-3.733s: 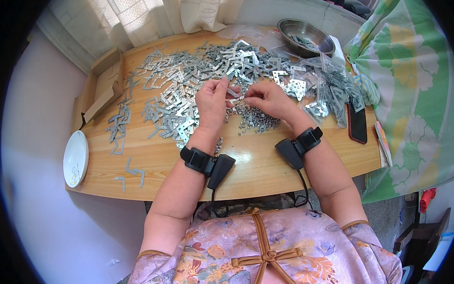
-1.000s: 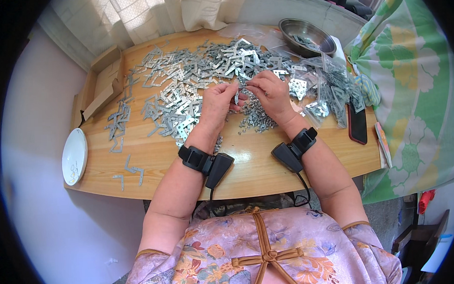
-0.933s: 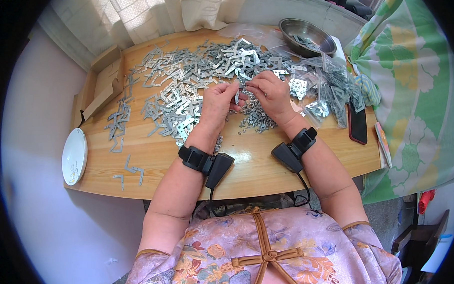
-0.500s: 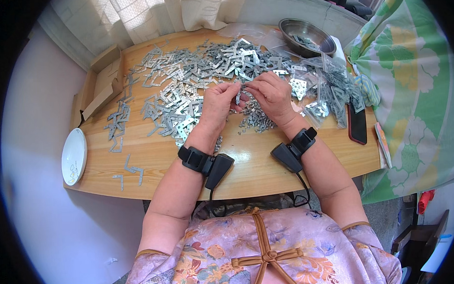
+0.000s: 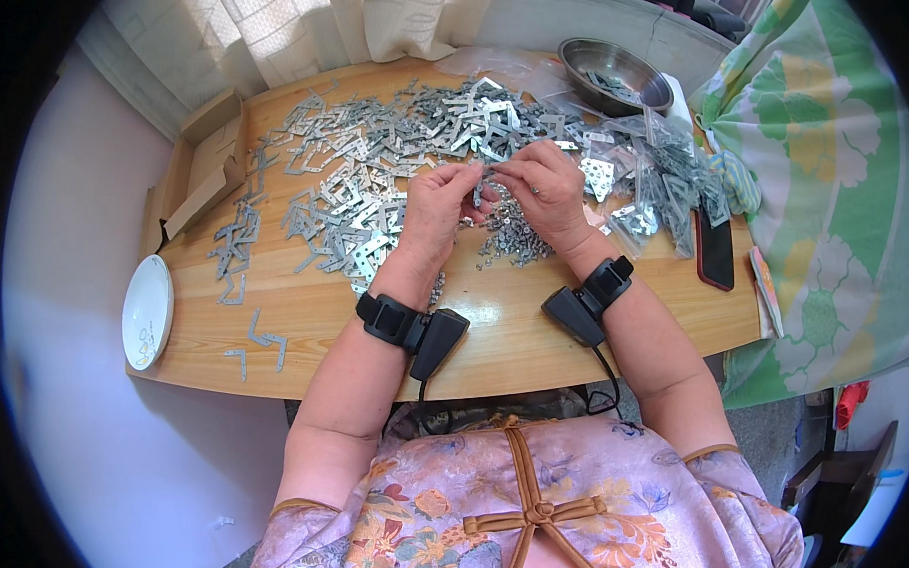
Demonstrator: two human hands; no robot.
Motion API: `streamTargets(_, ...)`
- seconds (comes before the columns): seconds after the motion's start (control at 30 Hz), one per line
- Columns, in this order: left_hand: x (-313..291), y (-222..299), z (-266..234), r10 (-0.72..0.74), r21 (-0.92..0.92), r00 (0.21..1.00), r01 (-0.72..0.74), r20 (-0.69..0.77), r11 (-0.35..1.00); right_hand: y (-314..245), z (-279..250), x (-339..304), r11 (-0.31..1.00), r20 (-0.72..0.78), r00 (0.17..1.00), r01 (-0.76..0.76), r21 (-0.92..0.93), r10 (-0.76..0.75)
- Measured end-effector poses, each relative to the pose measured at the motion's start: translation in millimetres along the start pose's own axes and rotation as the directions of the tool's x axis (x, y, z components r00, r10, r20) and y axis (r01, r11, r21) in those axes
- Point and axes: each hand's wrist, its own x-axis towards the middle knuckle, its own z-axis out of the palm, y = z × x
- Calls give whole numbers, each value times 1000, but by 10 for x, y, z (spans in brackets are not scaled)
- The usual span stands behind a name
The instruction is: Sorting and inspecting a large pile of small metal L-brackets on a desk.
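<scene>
My left hand [image 5: 435,213] is closed on a small grey metal bracket [image 5: 478,193], which hangs between thumb and fingers. Close against its upper end, the thumb and forefinger of my right hand [image 5: 548,193] are pinched together; whatever they hold is too small to make out. Both hands are over the middle of the table. Below them lies a heap of small metal fasteners [image 5: 514,238], perhaps nuts or screws. A wide pile of flat L-shaped metal brackets [image 5: 356,192] spreads to the left of and beyond my hands.
An open cardboard box [image 5: 213,157] and a white plate [image 5: 148,313] are at the table's left edge. Clear bags of metal parts [image 5: 671,166], a phone [image 5: 715,253] and a metal bowl [image 5: 615,70] are on the right. Several loose brackets [image 5: 265,336] lie front left.
My right hand has shifted very slightly, its fingers still at the bracket's upper end. My left hand stays almost in place. The piles look the same.
</scene>
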Motion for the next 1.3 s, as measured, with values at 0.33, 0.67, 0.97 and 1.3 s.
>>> streamTargets(0.33,-9,-8,24,58,13,998,-58,3,998,-38,-31,25,994,-5,998,68,-86,-68)
streamTargets(0.67,-15,15,44,63,85,997,-60,-33,995,-51,-61,80,958,83,980,197,-208,-184)
streamTargets(0.97,5,-17,35,45,94,999,-42,-28,995,94,10,-49,995,140,986,-94,37,88)
streamTargets(1.3,6,-17,-4,5,102,1000,-4,-3,995,115,49,-81,331,500,657,-734,592,564)
